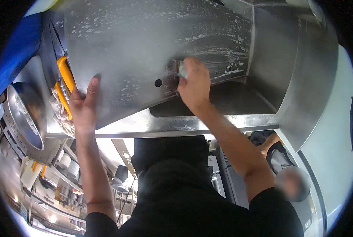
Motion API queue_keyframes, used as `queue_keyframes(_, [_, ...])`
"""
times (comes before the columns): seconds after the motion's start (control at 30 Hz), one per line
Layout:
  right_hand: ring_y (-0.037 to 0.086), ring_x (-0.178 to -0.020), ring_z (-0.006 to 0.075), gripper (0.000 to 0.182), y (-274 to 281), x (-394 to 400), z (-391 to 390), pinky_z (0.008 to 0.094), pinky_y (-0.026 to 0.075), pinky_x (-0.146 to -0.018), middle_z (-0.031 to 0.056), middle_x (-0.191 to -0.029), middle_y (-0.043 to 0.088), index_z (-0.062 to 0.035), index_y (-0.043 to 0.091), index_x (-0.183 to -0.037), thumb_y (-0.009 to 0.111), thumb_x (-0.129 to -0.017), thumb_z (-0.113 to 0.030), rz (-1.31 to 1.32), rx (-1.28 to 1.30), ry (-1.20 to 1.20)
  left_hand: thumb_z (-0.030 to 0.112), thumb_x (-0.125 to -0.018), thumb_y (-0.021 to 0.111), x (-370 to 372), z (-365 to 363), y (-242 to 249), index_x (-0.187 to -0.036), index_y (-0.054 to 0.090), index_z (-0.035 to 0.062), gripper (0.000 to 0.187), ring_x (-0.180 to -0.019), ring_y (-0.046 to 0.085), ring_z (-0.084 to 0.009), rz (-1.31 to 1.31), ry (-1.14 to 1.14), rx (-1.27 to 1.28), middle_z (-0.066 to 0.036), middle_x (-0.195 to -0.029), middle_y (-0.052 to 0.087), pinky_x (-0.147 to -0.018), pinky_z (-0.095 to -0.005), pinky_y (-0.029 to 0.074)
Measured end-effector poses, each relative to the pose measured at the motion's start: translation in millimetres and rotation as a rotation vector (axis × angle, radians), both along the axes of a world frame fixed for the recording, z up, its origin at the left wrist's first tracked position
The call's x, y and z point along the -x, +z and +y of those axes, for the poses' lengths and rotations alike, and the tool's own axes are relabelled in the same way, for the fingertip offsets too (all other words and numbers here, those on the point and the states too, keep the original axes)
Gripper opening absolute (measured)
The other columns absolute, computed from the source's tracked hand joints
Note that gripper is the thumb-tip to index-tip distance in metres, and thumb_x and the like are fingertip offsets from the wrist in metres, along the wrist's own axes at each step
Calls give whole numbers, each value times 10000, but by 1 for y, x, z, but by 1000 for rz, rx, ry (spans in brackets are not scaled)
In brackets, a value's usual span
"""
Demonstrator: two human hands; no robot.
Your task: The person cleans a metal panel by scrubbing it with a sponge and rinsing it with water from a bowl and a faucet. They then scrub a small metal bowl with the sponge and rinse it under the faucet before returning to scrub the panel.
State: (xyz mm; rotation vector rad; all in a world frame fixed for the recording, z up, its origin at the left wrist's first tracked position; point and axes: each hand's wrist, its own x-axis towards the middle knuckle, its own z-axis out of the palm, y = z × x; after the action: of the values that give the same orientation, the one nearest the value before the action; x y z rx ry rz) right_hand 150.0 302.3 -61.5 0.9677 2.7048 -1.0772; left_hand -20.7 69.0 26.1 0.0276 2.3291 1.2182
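A large flat metal panel point(133, 51) with a round hole lies tilted over the sink point(232, 98), streaked with white suds. My right hand point(197, 85) is closed around a small pale sponge point(183, 70) and presses it against the wet panel near the hole. At the panel's left edge, my left hand point(84, 108) grips it, thumb on the upper face and the other fingers mostly hidden. Beside that hand lie knives with yellow handles point(66, 74), on or near crumpled clear plastic point(62, 112).
A metal bowl point(26, 114) stands at the far left, near a blue surface point(16, 51). The sink's steel front rim point(176, 124) runs before me. Shelves with dishes point(69, 166) are at lower left. Another person point(279, 154) is at lower right.
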Motion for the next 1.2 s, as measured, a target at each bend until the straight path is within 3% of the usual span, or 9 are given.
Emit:
queue_keyframes(0.27, [694, -982, 442, 481, -114, -59, 143, 511, 555, -875, 227, -1090, 716, -30, 607, -1271, 656, -795, -78, -291, -203, -341, 235, -988, 713, 2, 0, 0, -1239, 662, 5, 344, -959, 615, -76, -52, 63, -60, -22, -1076, 713, -875, -217, 465])
queue_keyframes(0.53, [607, -1014, 342, 381, 4, 19, 4, 491, 441, -853, 131, -1030, 657, -86, 602, -1046, 724, -687, -57, 139, -238, 170, 260, -986, 717, -1, 5, 3, -1236, 657, -1, 366, -939, 613, -66, -33, 64, -7, -24, -1105, 706, -846, -203, 471])
queue_keyframes(0.67, [634, -1121, 413, 377, -75, -33, 113, 487, 485, -994, 222, -1176, 667, 28, 600, -1223, 658, -890, -139, -254, -130, -280, 245, -982, 719, 1, -4, -3, -1242, 647, 4, 362, -950, 618, -69, -28, 45, -63, -25, -1099, 707, -862, -210, 471])
queue_keyframes(0.77, [637, -1157, 445, 409, -31, -44, 186, 460, 479, -1014, 302, -1200, 653, 52, 557, -1314, 615, -1003, -207, -10, -141, -483, 221, -984, 712, 0, 1, 0, -1242, 647, 14, 337, -1001, 612, -103, -32, 63, -91, -26, -1118, 693, -922, -245, 456])
queue_keyframes(0.9, [668, -1051, 280, 312, 129, -5, 241, 411, 501, -935, 182, -1118, 710, 28, 624, -1198, 650, -961, -175, 357, -414, -373, 265, -991, 706, -2, 3, 4, -1275, 624, -22, 412, -1039, 611, -123, -37, 44, -65, -50, -1151, 688, -955, -264, 450])
queue_keyframes(1.0, [685, -1055, 359, 402, 183, 34, 327, 432, 513, -920, 227, -1103, 715, 36, 641, -1189, 658, -931, -272, 513, -674, -336, 257, -993, 703, -1, 1, 2, -1272, 621, -23, 404, -1040, 611, -124, -27, 28, -88, -54, -1161, 685, -953, -262, 451])
queue_keyframes(1.1, [682, -897, 285, 492, 171, 72, 457, 391, 518, -834, 174, -1012, 723, 51, 636, -1206, 643, -910, -342, 167, -863, -213, 250, -996, 700, 0, -2, 1, -1268, 621, -23, 394, -1034, 611, -120, -83, 58, -75, -49, -1149, 686, -946, -256, 453])
queue_keyframes(1.13, [665, -1095, 436, 526, 150, 87, 502, 483, 502, -944, 279, -1132, 700, 29, 661, -1186, 650, -887, -403, 67, -799, -240, 248, -996, 699, 0, -3, -1, -1265, 623, -21, 388, -1024, 611, -117, -89, 71, -98, -45, -1139, 688, -938, -253, 455])
queue_keyframes(1.2, [675, -1022, 366, 541, 107, 107, 580, 421, 502, -894, 250, -1085, 712, 29, 634, -1218, 603, -930, -428, -4, -863, 45, 249, -997, 699, -1, -1, 0, -1258, 627, -18, 380, -1002, 609, -108, -78, 71, -101, -35, -1123, 690, -922, -246, 459])
